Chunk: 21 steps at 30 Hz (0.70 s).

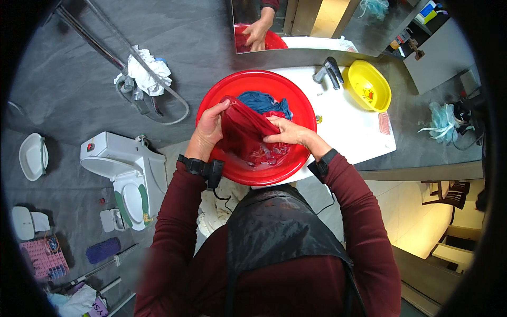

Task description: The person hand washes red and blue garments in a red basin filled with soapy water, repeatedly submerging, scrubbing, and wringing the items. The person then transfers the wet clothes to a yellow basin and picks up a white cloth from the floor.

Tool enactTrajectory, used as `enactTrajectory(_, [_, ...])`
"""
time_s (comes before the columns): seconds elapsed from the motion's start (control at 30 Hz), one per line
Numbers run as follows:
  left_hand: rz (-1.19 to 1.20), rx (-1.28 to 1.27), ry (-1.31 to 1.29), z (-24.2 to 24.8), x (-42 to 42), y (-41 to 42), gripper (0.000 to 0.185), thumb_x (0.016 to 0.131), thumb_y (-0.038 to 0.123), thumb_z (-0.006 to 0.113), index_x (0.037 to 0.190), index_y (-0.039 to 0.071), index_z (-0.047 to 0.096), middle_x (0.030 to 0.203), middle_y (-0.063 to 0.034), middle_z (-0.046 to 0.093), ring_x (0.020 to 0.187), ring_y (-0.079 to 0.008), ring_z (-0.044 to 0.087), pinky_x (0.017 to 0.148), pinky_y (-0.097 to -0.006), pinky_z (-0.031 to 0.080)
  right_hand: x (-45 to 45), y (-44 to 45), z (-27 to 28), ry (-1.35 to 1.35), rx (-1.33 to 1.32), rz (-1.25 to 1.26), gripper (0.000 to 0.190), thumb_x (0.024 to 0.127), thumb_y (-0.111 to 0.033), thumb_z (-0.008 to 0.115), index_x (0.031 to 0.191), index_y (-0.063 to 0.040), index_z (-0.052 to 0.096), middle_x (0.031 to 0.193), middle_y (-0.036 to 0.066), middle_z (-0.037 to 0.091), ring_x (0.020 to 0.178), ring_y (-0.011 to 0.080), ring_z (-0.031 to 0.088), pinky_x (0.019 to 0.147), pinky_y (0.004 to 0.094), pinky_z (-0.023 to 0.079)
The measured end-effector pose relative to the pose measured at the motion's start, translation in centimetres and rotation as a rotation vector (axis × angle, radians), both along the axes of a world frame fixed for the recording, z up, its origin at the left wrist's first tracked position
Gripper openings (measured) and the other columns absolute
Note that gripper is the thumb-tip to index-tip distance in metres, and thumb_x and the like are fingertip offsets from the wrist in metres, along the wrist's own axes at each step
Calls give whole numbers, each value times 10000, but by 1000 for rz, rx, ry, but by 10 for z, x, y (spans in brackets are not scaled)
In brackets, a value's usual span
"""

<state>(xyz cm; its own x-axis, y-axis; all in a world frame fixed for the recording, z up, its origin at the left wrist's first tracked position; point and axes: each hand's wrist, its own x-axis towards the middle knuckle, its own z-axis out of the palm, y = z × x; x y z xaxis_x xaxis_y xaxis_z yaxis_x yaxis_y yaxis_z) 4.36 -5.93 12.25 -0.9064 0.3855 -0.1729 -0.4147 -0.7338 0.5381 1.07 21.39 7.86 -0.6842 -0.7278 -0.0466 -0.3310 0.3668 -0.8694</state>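
Observation:
A wet dark-red cloth (pixel 245 128) is stretched between my hands above a round red plastic basin (pixel 212 89). My left hand (pixel 208 126) pinches its upper left edge between thumb and fingers. On the other side, my right hand (pixel 291 132) grips the cloth near its right edge, some fingers hidden by the fabric. The lower part of the cloth hangs into water in the basin, where more red fabric (pixel 273 154) lies wet. Behind it, a bunched blue cloth (pixel 261 102) rests against the basin's far side.
The basin sits on a white washbasin top (pixel 340 138), left of a dark faucet (pixel 328 73). A yellow plastic tub (pixel 369 87) stands right of the faucet, under a mirror (pixel 301 23). To the left are a toilet (pixel 130 174) and a shower hose (pixel 158 79) by the grey wall.

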Motion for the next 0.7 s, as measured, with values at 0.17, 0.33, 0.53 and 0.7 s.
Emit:
enactTrajectory(0.17, [62,-328,-108,13,27,4,284,936,222,593,1160,49,616,1139,-74,662,1052,-171,621,962,-323,459,6,6,67,-697,-719,-376,298,887,-93,572,1161,24,571,1059,93,660,1012,181,618,903,335,506])
enactTrajectory(0.33, [451,-593,156,-4,21,61,395,951,238,571,1298,65,497,1239,-103,579,1115,-215,572,960,-354,449,16,-47,47,-479,-563,-707,458,908,-189,599,1320,-63,445,1311,155,497,1140,240,551,951,338,464])
enactTrajectory(0.53, [202,-340,-234,-74,-6,99,347,947,426,529,1078,115,610,1011,-51,653,853,-179,624,732,-337,507,26,-97,27,336,-79,-864,292,864,-361,627,739,-100,599,654,194,612,675,431,613,573,515,472])
enactTrajectory(0.7, [-3,84,102,-107,-6,92,299,954,373,512,1075,113,594,1025,-71,632,911,-155,605,798,-346,492,40,-104,23,386,-42,-894,316,856,-348,617,679,-86,608,669,216,614,683,443,612,602,522,492])
